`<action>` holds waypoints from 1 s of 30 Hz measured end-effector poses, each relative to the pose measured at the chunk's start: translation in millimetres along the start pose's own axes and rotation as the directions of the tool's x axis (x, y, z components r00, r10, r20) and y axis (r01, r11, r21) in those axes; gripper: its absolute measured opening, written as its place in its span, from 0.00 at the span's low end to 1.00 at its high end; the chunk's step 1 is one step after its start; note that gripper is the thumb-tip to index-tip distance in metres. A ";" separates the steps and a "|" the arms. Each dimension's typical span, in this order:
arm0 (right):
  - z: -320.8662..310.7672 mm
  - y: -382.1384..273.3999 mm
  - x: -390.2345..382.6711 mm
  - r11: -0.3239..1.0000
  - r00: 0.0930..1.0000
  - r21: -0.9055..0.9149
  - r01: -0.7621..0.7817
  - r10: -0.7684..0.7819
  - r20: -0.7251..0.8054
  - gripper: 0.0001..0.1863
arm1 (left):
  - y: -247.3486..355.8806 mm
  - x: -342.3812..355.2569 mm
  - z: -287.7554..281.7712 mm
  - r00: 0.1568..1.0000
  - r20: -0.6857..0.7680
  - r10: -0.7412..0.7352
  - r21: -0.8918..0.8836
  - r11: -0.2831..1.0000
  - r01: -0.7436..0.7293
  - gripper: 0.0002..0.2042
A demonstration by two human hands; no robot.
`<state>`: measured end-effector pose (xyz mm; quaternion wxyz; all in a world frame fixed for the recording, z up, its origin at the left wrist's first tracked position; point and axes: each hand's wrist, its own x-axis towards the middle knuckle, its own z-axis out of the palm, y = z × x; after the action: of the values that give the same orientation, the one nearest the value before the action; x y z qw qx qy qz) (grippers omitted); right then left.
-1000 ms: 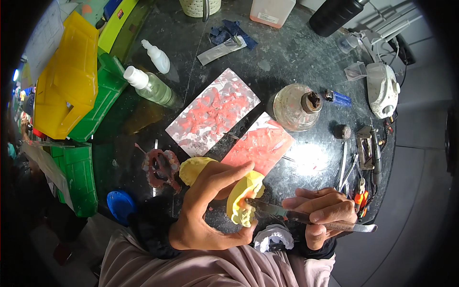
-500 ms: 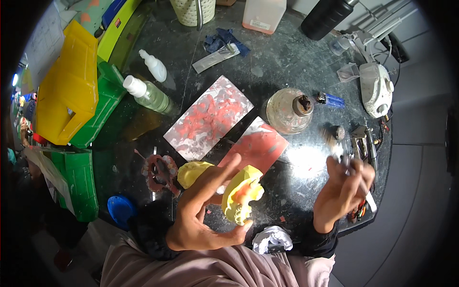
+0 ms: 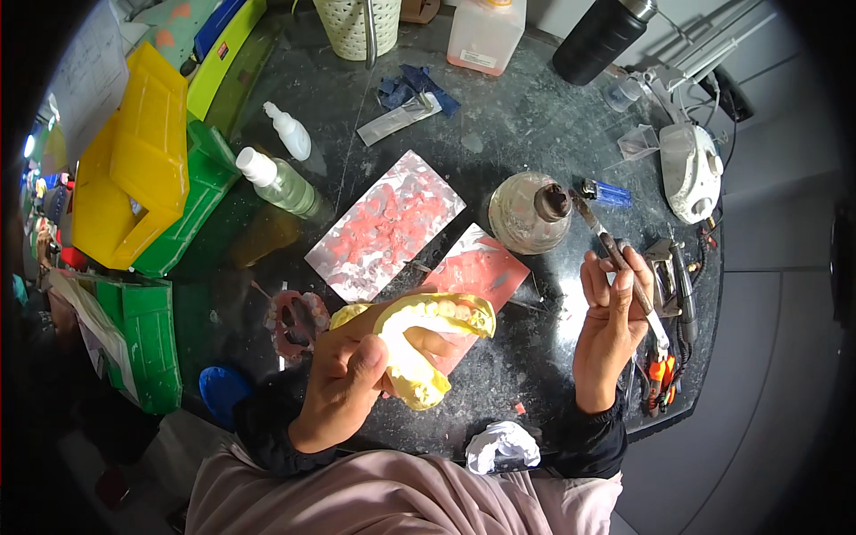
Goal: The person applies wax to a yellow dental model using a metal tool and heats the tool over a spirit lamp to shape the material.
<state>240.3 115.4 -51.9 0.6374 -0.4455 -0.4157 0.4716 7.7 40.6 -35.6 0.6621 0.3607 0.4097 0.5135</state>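
Dark stone-look bench [image 3: 499, 134] filled most of the frame, cluttered to its rim. Upper left: stacked yellow bin [image 3: 134, 169] and green bins [image 3: 192, 218], pushed to the edge, probably to leave the middle free for work. Centre: two foil-backed slabs smeared with pink wax [image 3: 388, 223], lying flat within reach of both hands. Right of centre, a glass spirit lamp [image 3: 530, 212] stood upright; whether it was lit could not be told. Upper right: white motor unit [image 3: 691, 169] and a black bottle [image 3: 599, 37]. Two squeeze bottles [image 3: 278, 178] lay tilted, left of the slabs.

Left hand [image 3: 352, 383], lower centre, was closed around a yellow plaster dental cast [image 3: 419, 343], thumb across its base, fingers beneath. The cast was lifted clear of the bench, tooth row turned up and toward the wearer, likely so the working face could be seen from above. A second, pinkish tooth model [image 3: 294, 321] lay on the bench just left of that hand.

Right hand [image 3: 611, 330], centre right, gripped a slender metal wax knife [image 3: 615, 259] pen-fashion, fingers curled on the handle. Its blade pointed up-left, the tip close beside the lamp's wick cap; contact could not be told. That angle suits warming the tip.

Smaller items: blue lighter [image 3: 606, 192] just right of the lamp, pliers with orange grips [image 3: 660, 370] at the right rim, crumpled white tissue [image 3: 504, 444] at the near edge, blue lid [image 3: 221, 392] lower left.
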 end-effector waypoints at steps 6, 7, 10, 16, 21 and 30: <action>1.4 2.6 -1.6 1.000 1.000 -0.003 -0.011 0.011 0.020 0.17 | 0.6 0.1 6.7 0.994 -0.105 0.027 0.081 0.997 -0.019 0.21; 1.2 2.2 -1.6 1.000 1.000 -0.003 -0.012 0.012 0.020 0.17 | 2.0 -0.2 6.9 0.994 -0.105 0.027 0.080 0.997 -0.018 0.21; 0.9 2.2 -1.6 1.000 1.000 -0.002 -0.007 0.007 0.026 0.17 | 6.2 -1.7 6.2 0.995 -0.080 -0.063 0.084 0.994 0.070 0.19; 2.7 1.6 -2.5 1.000 0.999 0.004 -0.004 0.004 0.032 0.18 | 7.6 -0.9 7.1 0.996 -0.075 -0.053 0.063 0.996 0.058 0.19; 3.0 2.6 -3.1 1.000 0.999 -0.015 -0.008 0.008 0.034 0.18 | 3.9 -1.3 4.3 0.999 0.011 -0.034 -0.054 0.998 0.034 0.20; 2.5 2.2 -2.9 1.000 1.000 -0.003 0.000 0.000 0.031 0.18 | 13.1 1.2 11.0 0.999 0.004 -0.034 -0.042 0.999 0.034 0.32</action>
<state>236.9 113.4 -53.8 0.6302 -0.4391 -0.4263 0.4779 12.9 43.9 -19.6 0.6790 0.3407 0.4038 0.5098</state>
